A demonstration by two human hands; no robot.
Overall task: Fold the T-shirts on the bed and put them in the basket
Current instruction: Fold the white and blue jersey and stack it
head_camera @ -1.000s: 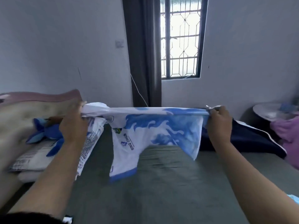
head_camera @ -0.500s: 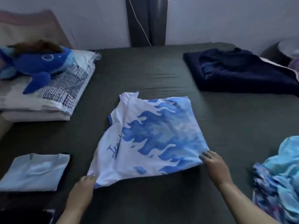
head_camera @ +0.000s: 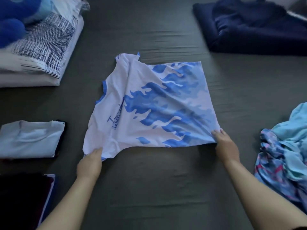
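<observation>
- Two hands on the cloth: the left hand (head_camera: 89,165) has its fingers (head_camera: 97,151) curled round the near left corner of the flame-print T-shirt (head_camera: 149,110), holding it; the right hand (head_camera: 224,143) pinches the near right corner, fingers (head_camera: 216,132) lying on top of the fabric.
- A second ago this shirt was stretched up in the air between both hands; now it lies on the dark bed sheet (head_camera: 149,188), doubled over, one sleeve poking out at the far left.
- Half a second back it had just landed, and it has since been tugged flatter, though wrinkles fan out from the right corner.
- That puts us, I'd say, mid-fold: next comes another fold across, then onto the pile.
- Left of it sits a folded pale blue T-shirt (head_camera: 31,138); right of it, a crumpled heap of light blue and patterned clothes (head_camera: 282,146) waits.
- Further out: a navy blanket (head_camera: 257,25), a striped pillow (head_camera: 46,47), a blue plush toy (head_camera: 15,17).
- No basket in view.
</observation>
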